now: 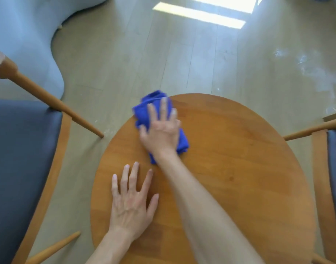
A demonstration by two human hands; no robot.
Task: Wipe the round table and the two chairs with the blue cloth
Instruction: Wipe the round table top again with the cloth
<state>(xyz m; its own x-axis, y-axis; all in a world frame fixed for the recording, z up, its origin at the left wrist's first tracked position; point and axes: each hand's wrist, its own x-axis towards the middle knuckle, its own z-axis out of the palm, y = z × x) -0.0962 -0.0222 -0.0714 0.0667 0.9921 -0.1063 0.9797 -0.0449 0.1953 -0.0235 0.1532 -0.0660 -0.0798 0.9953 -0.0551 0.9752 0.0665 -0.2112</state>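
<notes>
pale plank flooring [136, 54] runs beyond both hands, with a bright patch of sunlight [201, 14] far ahead of them and a pale grey upholstered shape [26, 35] off past the left hand. under the hands is the round table [239, 168], its warm wooden top bare apart from the cloth. the right hand [161, 130] reaches across the body toward the far left rim, fingers straight and spread, palm pressing flat on the blue cloth [144, 111]; it pins the cloth rather than gripping it. the cloth is bunched and folded under that palm, its far end at the table's edge or slightly over it. the left hand [131, 202] lies nearer the body, fingers straight and fanned, flat on the wood and holding nothing, probably as a brace. outside the left hand stands the left chair [24, 159] with its dark seat pad; outside the right forearm, the right chair [332, 168] shows only an edge.

the risk, as i judge it: with only flat pressure on a loose bundle so near the rim, a stroke pushed outward could slide the cloth off onto the floor. the bunching could also leave streaks of missed surface. both chairs look not yet wiped.
</notes>
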